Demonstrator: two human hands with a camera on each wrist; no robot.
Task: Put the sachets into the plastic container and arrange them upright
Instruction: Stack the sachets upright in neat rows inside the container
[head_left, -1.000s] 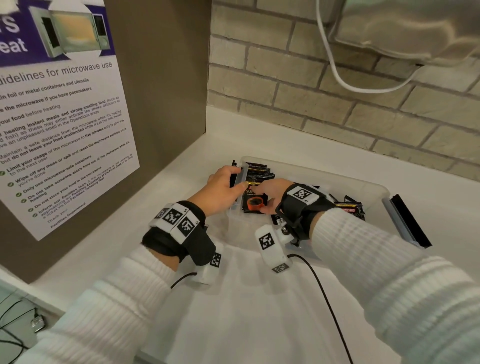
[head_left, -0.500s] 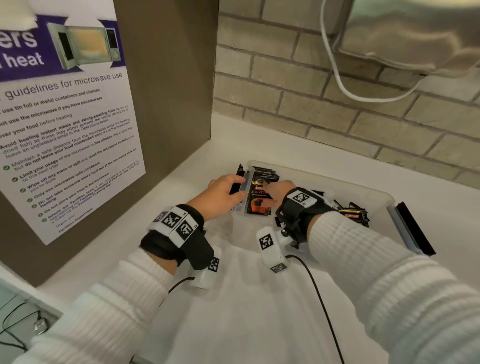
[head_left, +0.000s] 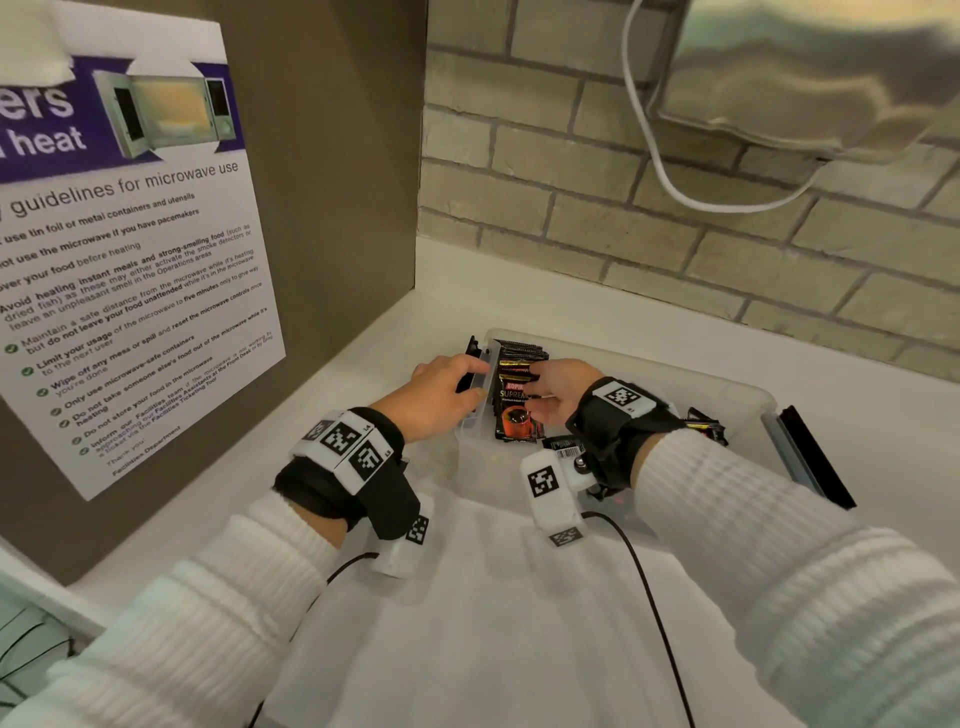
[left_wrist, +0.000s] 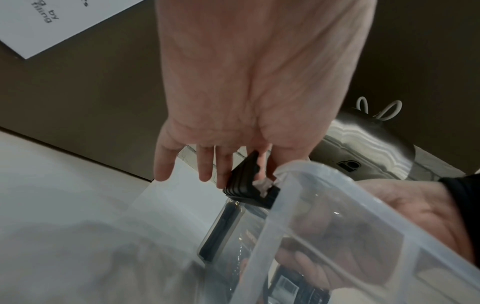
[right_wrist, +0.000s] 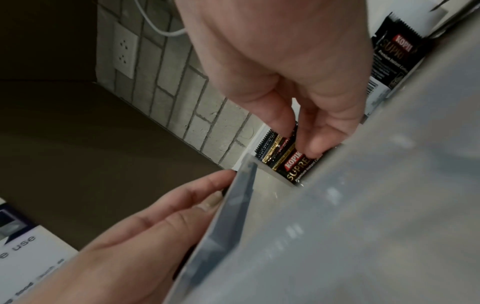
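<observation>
From the head view, black glossy sachets (head_left: 519, 387) with red cup print stand packed at the left end of the clear plastic container (head_left: 737, 387) on the white bench (head_left: 467, 623). The right hand (head_left: 558, 389) pinches the front sachet, now more upright than a second ago. In the left wrist view, the left hand (left_wrist: 249, 102) has relaxed fingers resting on the black latch (left_wrist: 242, 181).

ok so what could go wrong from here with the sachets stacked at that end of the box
1. The upright sachets lean on the container end wall, steadied only by the right hand; letting go could let the front one flop forward.
2. The left hand braces the wall near the black latch; pushing the row harder may slide the light container.
3. Loose sachets lying flat behind the right wrist could get crumpled.
</observation>
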